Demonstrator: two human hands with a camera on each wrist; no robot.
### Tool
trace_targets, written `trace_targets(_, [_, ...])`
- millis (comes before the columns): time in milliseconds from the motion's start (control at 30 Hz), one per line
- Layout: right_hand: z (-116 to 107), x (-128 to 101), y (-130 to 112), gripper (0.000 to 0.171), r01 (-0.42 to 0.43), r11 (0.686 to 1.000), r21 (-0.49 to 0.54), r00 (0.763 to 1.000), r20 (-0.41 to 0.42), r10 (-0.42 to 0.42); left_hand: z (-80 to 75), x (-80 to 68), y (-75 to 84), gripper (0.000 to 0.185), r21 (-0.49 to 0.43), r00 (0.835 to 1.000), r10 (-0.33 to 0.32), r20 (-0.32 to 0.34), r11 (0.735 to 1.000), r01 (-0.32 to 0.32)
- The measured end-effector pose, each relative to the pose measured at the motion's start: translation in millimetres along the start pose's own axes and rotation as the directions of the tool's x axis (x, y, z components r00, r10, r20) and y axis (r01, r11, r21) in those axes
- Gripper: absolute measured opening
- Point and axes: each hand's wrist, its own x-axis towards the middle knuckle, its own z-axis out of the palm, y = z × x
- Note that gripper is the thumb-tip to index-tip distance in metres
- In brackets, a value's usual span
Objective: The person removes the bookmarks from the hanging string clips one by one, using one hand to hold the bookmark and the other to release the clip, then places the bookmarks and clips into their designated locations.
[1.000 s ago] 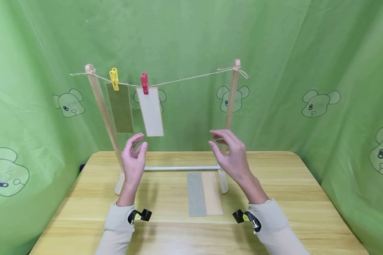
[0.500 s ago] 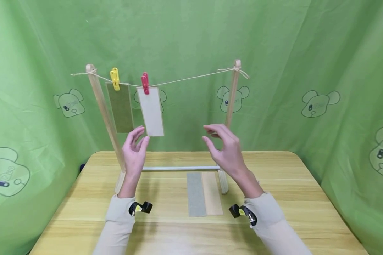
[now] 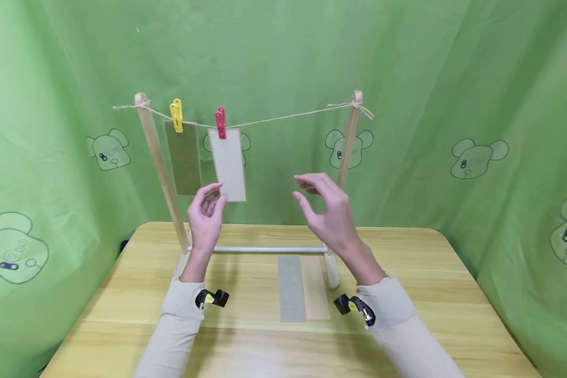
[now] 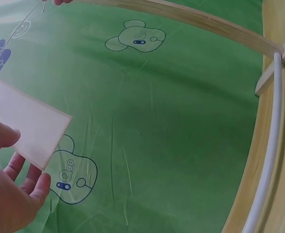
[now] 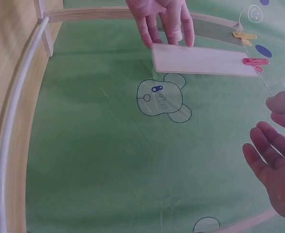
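A white card (image 3: 229, 168) hangs from the string (image 3: 283, 116), held by a red clothespin (image 3: 221, 123). My left hand (image 3: 205, 220) is at the card's lower left edge, thumb and fingers bent and apart. In the left wrist view the thumb (image 4: 6, 136) overlaps the card's face, while the other fingers lie by its lower edge; firm contact cannot be told. To the left, an olive card (image 3: 184, 160) hangs under a yellow clothespin (image 3: 176, 116). My right hand (image 3: 329, 212) hovers in the air before the right post, fingers loosely bent and holding nothing.
Wooden posts (image 3: 157, 157) bear the string, joined low down by a white rod (image 3: 264, 250). A grey strip (image 3: 292, 290) and a beige strip (image 3: 316, 290) lie side by side on the wooden table (image 3: 416, 299). A green curtain (image 3: 274, 58) surrounds the table.
My left hand has risen to the white card's lower edge. My right hand has moved up and leftward. The cards and clothespins keep their places on the string.
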Motion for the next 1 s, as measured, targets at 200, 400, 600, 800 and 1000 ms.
trace_targets(200, [7, 15, -6, 0.029, 0.017, 1.0, -0.002, 1.0, 0.026, -0.017, -1.4, -0.3, 0.3, 0.035, -0.003, 1.0, -0.01, -0.026, 1.0, 0.01])
trace_targets(400, [15, 33, -13, 0.027, 0.052, 0.999, 0.003, 0.998, 0.037, -0.052, -1.9, -2.4, 3.1, 0.039, -0.029, 0.999, -0.005, -0.046, 1.0, 0.003])
trace_targets(600, [19, 52, -19, 0.027, 0.071, 0.997, 0.013, 0.997, 0.034, -0.071, -2.4, -3.5, 3.9, 0.041, -0.048, 0.999, 0.008, -0.043, 0.999, -0.01])
trace_targets(800, [25, 72, -26, 0.027, 0.106, 0.994, 0.025, 0.993, 0.053, -0.107, -4.2, -3.9, 7.5, 0.041, -0.067, 0.999, 0.015, -0.048, 0.998, -0.018])
trace_targets(1000, [28, 88, -31, 0.027, 0.149, 0.989, 0.013, 0.987, 0.06, -0.149, -5.6, -3.3, 11.0, 0.039, -0.095, 0.998, 0.022, -0.056, 0.995, -0.028])
